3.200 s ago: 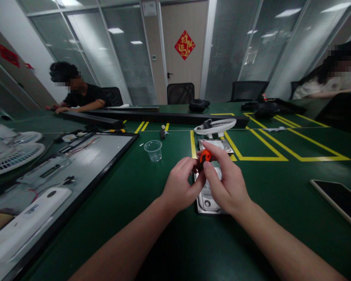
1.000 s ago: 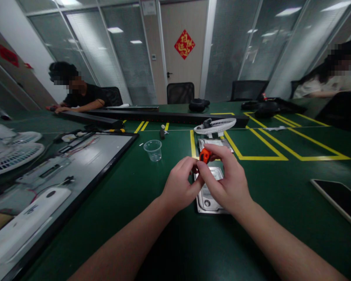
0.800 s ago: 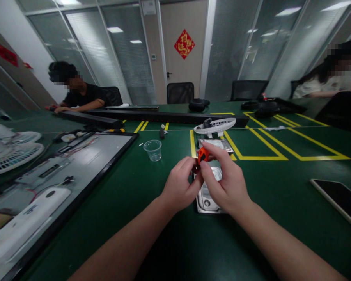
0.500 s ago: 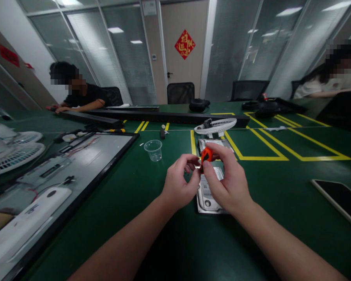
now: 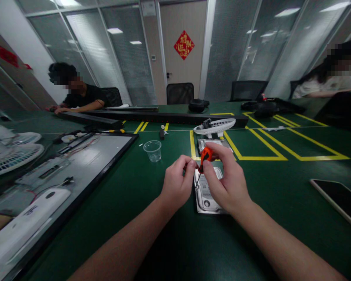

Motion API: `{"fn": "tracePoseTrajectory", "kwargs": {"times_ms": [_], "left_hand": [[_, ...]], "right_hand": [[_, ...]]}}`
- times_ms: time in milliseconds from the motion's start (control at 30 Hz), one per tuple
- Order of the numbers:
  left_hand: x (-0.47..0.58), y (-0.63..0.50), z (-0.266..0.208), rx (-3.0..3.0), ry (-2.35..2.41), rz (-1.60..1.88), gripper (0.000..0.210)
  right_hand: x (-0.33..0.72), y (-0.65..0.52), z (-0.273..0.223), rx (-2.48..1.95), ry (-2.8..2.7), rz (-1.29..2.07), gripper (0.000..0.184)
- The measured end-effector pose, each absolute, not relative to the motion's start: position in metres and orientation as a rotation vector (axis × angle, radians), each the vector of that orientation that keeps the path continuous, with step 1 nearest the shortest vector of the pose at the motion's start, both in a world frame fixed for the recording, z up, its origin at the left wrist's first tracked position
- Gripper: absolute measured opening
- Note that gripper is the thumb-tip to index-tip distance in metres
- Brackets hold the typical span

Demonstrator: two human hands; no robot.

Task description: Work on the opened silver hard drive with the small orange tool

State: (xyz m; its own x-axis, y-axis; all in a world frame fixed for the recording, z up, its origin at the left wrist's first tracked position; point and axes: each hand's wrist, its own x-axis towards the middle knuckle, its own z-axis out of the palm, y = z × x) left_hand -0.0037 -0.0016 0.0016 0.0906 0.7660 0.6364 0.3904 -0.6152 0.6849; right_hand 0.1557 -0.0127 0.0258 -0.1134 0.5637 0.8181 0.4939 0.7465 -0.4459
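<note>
My right hand (image 5: 226, 177) grips an orange and black screwdriver (image 5: 206, 155) by its handle. The thin shaft slants down and left over a silver hard drive (image 5: 205, 195), which lies on the table under my hands. Just left of the screwdriver, my left hand (image 5: 178, 181) is closed, thumb pressed to the curled fingers. Whatever those fingers pinch, if anything, is too small to make out. A second hard drive (image 5: 201, 145) lies behind the first, partly covered by my right hand.
A clear plastic cup (image 5: 152, 151) stands to the left. Behind are a white fan grille (image 5: 219, 126) and a long black bar (image 5: 163, 117). A large framed panel (image 5: 108, 150) lies left, a phone (image 5: 339, 199) right. Two other people sit across the table.
My left thumb and fingers have closed together and drawn slightly left of the screwdriver. Its shaft now shows, pointing down over the hard drive. My right hand has barely moved.
</note>
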Motion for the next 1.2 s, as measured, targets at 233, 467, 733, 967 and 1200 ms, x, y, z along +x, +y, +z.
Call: {"fn": "tracePoseTrajectory", "kwargs": {"times_ms": [233,467,733,967,1200], "left_hand": [[-0.0037,-0.0018,0.0001,1.956,1.062,1.566,0.036],[-0.0045,-0.0015,0.0036,2.046,1.052,1.647,0.010],[-0.0025,-0.0032,0.0022,2.193,0.985,1.637,0.020],[-0.0028,-0.0028,0.0033,2.191,0.977,1.585,0.007],[-0.0020,-0.0012,0.0002,2.227,0.970,1.609,0.018]], "right_hand": [[0.1560,-0.0130,0.0261,-0.836,-1.754,0.076,0.045],[0.1560,-0.0103,0.0249,-0.841,-1.746,0.058,0.044],[0.1557,-0.0125,0.0261,-0.824,-1.756,0.044,0.040],[0.1560,-0.0119,0.0229,-0.817,-1.807,0.148,0.049],[0.1563,-0.0109,0.0280,-0.819,-1.783,0.035,0.043]]}}
